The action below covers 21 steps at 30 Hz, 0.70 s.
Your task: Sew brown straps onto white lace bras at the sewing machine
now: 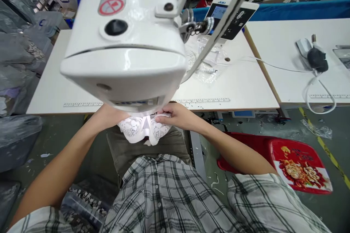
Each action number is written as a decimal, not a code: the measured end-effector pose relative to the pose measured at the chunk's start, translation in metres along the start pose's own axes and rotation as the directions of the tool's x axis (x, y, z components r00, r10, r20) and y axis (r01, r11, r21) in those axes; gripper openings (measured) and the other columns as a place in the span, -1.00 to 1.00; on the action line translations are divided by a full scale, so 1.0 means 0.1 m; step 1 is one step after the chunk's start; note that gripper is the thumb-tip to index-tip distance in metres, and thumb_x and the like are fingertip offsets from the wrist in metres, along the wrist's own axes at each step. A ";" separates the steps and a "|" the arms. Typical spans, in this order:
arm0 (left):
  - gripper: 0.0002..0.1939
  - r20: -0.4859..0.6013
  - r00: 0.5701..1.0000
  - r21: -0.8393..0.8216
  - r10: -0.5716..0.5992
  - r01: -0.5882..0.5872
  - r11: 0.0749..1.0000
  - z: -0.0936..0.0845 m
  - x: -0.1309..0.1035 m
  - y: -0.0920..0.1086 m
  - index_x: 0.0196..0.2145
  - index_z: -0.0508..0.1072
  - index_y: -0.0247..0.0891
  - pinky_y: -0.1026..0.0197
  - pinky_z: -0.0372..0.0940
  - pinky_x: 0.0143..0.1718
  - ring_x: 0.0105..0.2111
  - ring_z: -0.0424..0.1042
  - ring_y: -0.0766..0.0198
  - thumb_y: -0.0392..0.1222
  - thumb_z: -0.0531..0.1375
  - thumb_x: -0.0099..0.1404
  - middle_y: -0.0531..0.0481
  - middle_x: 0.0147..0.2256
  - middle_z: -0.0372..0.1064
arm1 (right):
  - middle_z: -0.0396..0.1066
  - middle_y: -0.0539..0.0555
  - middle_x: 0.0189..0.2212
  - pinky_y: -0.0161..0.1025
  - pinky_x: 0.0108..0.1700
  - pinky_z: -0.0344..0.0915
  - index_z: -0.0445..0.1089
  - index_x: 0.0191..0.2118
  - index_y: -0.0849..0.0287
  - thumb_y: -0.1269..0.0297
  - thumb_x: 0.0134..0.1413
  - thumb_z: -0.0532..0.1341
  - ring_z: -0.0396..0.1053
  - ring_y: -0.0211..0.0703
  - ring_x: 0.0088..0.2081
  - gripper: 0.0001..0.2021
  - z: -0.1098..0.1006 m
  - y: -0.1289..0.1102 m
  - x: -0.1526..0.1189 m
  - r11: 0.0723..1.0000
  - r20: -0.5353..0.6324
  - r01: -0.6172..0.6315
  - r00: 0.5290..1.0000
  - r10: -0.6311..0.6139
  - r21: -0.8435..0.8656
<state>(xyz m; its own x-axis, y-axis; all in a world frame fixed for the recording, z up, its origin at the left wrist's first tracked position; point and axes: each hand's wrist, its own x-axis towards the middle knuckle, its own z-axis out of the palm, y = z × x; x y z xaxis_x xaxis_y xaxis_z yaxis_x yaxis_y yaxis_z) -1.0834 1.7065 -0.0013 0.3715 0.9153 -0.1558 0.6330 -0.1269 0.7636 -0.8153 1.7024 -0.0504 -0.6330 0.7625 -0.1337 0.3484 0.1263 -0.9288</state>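
A white lace bra [132, 127] hangs over my lap at the table's front edge, below the head of a white sewing machine [125, 62]. At the bra's left side is my left hand [113, 115], closed on its upper edge, with the fingertips partly hidden by the machine head. My right hand [176, 115] pinches the upper edge of the other cup between thumb and fingers. The machine head hides the needle area and the part of the bra beneath it.
A ruler strip [203, 100] runs along the front of the white table [243, 80]. Behind the machine stands a control panel [232, 18]. Plastic bags [209, 60] lie on the tabletop. To the right are a black device with a white cable [317, 59] and a red flowered stool [300, 165].
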 end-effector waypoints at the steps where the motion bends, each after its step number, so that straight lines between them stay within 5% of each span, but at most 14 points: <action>1: -0.78 0.018 0.999 0.037 -0.038 0.037 0.999 0.01 -0.04 0.03 -0.46 0.44 -0.19 0.22 0.30 -0.29 -0.31 0.41 0.17 0.00 0.27 0.17 0.03 -0.45 0.42 | 0.51 0.03 -0.40 -0.28 -0.31 0.22 0.52 -0.31 0.18 -0.04 0.17 0.27 0.41 -0.20 -0.36 -0.66 0.01 -0.01 -0.02 1.000 0.011 -0.002 1.000 0.002 0.019; 6: -0.60 0.080 0.954 0.209 -0.287 0.265 0.941 0.09 -0.30 0.21 -0.56 0.42 -0.21 0.25 0.03 -0.52 -0.56 0.24 0.30 0.12 0.20 0.27 0.09 -0.61 0.26 | 0.58 0.04 -0.31 -0.28 -0.24 0.27 0.58 -0.23 0.17 0.02 0.17 0.28 0.48 -0.17 -0.28 -0.70 0.01 -0.05 -0.16 1.000 0.066 0.000 0.998 -0.002 0.027; 17: -0.68 0.111 0.969 0.195 -0.220 0.196 0.961 0.26 -0.55 0.29 -0.38 0.48 -0.20 0.32 0.06 -0.51 -0.51 0.27 0.37 0.11 0.20 0.31 0.13 -0.52 0.36 | 0.61 0.04 -0.24 -0.27 -0.18 0.31 0.61 -0.17 0.17 0.04 0.18 0.26 0.51 -0.15 -0.23 -0.68 -0.06 -0.14 -0.32 1.000 0.283 0.006 0.959 -0.013 0.028; 21: -0.65 0.318 0.924 0.185 -0.213 0.160 0.970 0.34 -0.57 0.26 -0.22 0.53 -0.17 0.32 0.05 -0.54 -0.53 0.27 0.35 0.15 0.15 0.35 0.10 -0.48 0.39 | 0.59 0.04 -0.29 -0.29 -0.23 0.29 0.61 -0.17 0.19 0.00 0.16 0.26 0.49 -0.18 -0.27 -0.64 -0.07 -0.12 -0.34 0.999 0.366 -0.007 0.931 -0.007 0.036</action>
<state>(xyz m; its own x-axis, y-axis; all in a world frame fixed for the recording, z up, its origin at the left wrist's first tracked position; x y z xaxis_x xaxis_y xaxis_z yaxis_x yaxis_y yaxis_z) -1.0649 1.6380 0.0065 0.4242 0.7507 -0.5064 0.7988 -0.0468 0.5998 -0.7931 1.6798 -0.0323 -0.8446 0.4764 -0.2445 0.3275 0.0983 -0.9397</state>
